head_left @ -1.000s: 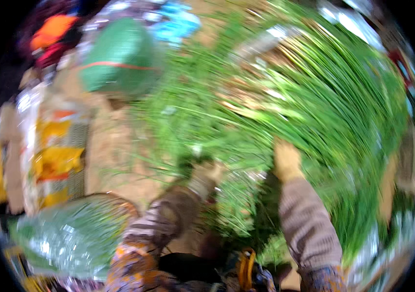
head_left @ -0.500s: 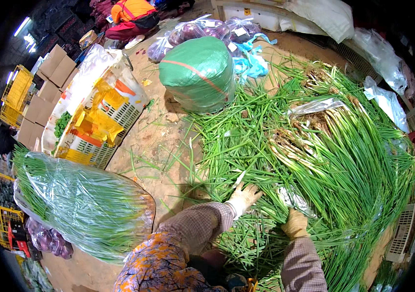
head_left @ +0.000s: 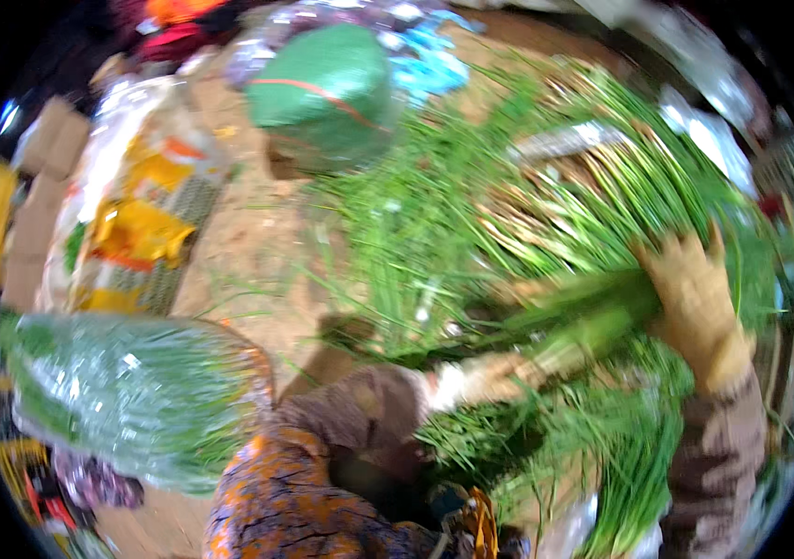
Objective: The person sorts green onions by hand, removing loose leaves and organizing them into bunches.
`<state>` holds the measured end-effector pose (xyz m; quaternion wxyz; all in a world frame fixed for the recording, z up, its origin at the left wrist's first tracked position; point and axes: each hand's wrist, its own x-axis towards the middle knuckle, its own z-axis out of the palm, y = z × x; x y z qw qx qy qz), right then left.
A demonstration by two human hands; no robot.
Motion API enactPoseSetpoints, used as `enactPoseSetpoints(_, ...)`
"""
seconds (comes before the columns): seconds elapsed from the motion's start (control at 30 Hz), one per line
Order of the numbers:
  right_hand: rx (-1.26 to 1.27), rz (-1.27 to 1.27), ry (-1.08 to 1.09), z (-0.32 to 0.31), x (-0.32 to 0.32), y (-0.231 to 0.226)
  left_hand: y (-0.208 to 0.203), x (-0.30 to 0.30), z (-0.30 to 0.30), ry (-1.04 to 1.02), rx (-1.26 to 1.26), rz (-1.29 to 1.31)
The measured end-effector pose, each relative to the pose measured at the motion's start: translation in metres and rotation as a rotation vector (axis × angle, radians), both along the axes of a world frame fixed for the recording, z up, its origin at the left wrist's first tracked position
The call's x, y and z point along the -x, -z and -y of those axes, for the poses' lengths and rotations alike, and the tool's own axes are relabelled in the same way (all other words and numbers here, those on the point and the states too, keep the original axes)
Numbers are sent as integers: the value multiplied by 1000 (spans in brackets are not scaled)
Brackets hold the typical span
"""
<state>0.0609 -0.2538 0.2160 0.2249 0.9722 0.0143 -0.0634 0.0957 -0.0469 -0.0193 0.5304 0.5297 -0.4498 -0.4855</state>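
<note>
My right hand [head_left: 695, 298], in a pale work glove, reaches over the scallion pile with its fingers spread. Its palm side lies against the leafy end of a blurred bunch of scallions [head_left: 592, 312]. Low in front of me is my gloved left hand [head_left: 490, 377], at the near side of the same bunch. Motion smears its fingers, so their grip is unclear. Beyond both hands lies a heap of scallions [head_left: 564, 205] with pale root ends and long green leaves. Loose cut leaves [head_left: 397, 252] are scattered left of it.
A green wrapped bundle [head_left: 327, 98] stands at the far side. To the left are a plastic-wrapped load of scallions [head_left: 127, 396] and a white crate [head_left: 141, 224] with yellow tape. Purple produce in clear bags [head_left: 299, 23] and blue plastic [head_left: 429, 70] lie at the back.
My right hand has moved right and farther away, its fingers now spread. A blurred scallion bunch now lies between my hands. My left hand has shifted slightly right; the whole view has shifted.
</note>
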Motion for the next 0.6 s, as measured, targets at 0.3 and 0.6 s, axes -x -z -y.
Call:
enactPoseSetpoints(0.3, -973, 276, 522, 12, 94, 185, 38, -10, -34, -34, -712, 43)
enactPoseSetpoints(0.6, -1313, 322, 1088, -88, 50, 271, 41, -15, -38, -415, -105, 643)
